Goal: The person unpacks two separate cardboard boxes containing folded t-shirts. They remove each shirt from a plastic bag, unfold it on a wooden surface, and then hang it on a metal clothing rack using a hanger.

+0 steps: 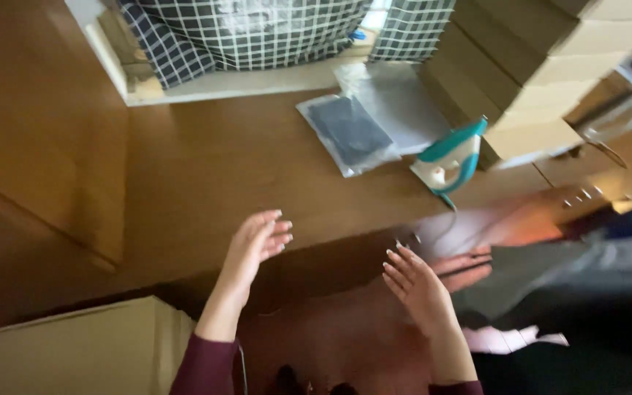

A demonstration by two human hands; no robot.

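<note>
My left hand (256, 245) is raised over the front edge of a brown wooden table (206, 168), fingers spread, holding nothing. My right hand (415, 285) hovers lower, beyond the table's edge, also spread and bare. A teal and white clothes iron (451, 157) stands on the table to the right, well ahead of my right hand. Two clear plastic bags lie beyond my hands: one with a dark folded item (349, 132), one paler (396, 102). Both sleeves are dark maroon.
A stack of cardboard boxes (535, 66) stands at the back right beside the iron. Dark checked fabric bags (250, 29) sit at the back. A cardboard box (74, 351) is at bottom left. Another person's hand (466, 267) and blurred clothing show at right.
</note>
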